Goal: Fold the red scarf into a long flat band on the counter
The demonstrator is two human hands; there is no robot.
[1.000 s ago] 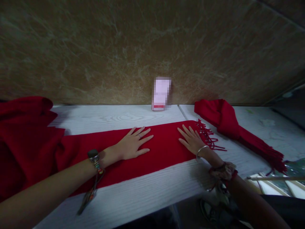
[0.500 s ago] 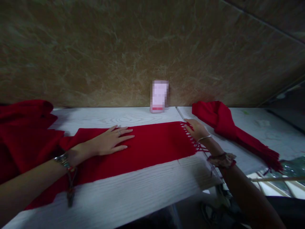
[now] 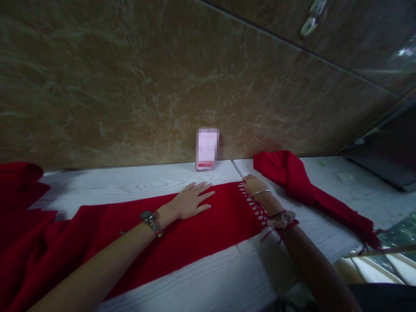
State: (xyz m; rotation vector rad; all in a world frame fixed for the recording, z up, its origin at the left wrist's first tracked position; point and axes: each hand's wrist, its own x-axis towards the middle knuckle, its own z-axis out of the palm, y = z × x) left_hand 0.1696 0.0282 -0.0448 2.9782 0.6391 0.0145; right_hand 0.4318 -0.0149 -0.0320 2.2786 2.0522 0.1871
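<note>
A red scarf [image 3: 224, 225] lies stretched over the white wood-grain table, its fringed end toward the right. My left hand [image 3: 191, 201] rests flat on the cloth, fingers spread, wearing a ring, with a watch and beads at the wrist. At the fringe's far corner, my right hand [image 3: 255, 186] has its fingers curled closed on the edge of the scarf; its fingertips are partly hidden. On the left the cloth runs into a loose, rumpled heap.
A folded red scarf [image 3: 299, 182] with a fringe lies to the right. Against the brown marbled wall [image 3: 130, 95] leans a blurred pinkish rectangular object [image 3: 207, 147]. Clear plastic wrapping [image 3: 401, 236] is by the table's right edge. White fittings [image 3: 312, 19] hang on the wall.
My left hand has slid right along the scarf, toward the fringe. My right hand stays at the fringe's corner. The view has shifted, showing more wall at upper right.
</note>
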